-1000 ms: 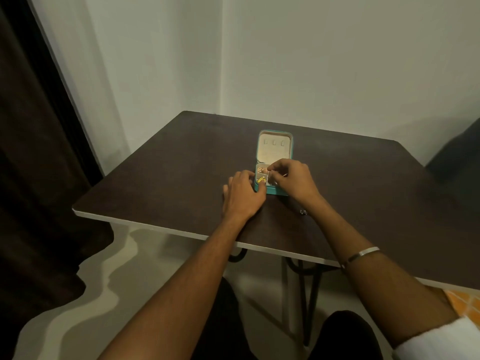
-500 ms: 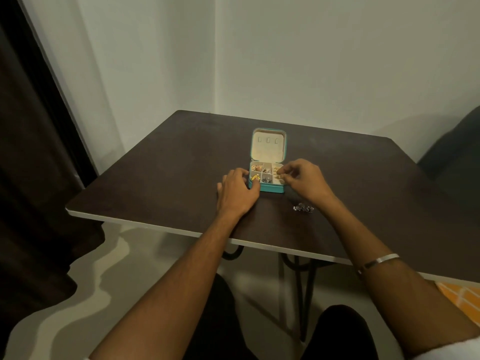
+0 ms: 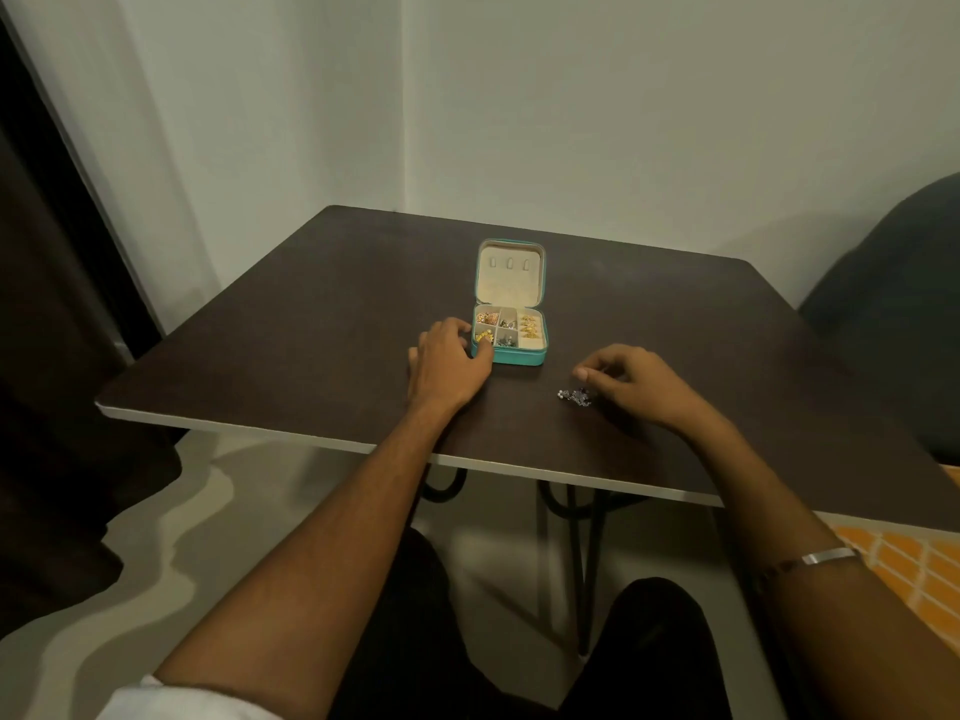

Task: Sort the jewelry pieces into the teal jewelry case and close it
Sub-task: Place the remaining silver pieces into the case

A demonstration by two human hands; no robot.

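Note:
The teal jewelry case lies open on the dark table, its cream lid standing up behind. Gold and coloured pieces sit in several compartments, including gold pieces on the right. My left hand rests against the case's left front corner, fingers touching its wall, holding nothing. A small silvery-purple jewelry piece lies loose on the table right of the case. My right hand hovers just beside it, fingers curled and apart, with nothing seen in them.
The table's pale front edge runs across below my hands. A dark chair back stands at the right. A dark curtain hangs at the left. An orange patterned mat lies on the floor at lower right.
My right hand has left the case and moved right and toward me, down to the loose piece on the table. The left hand stayed at the case's corner.

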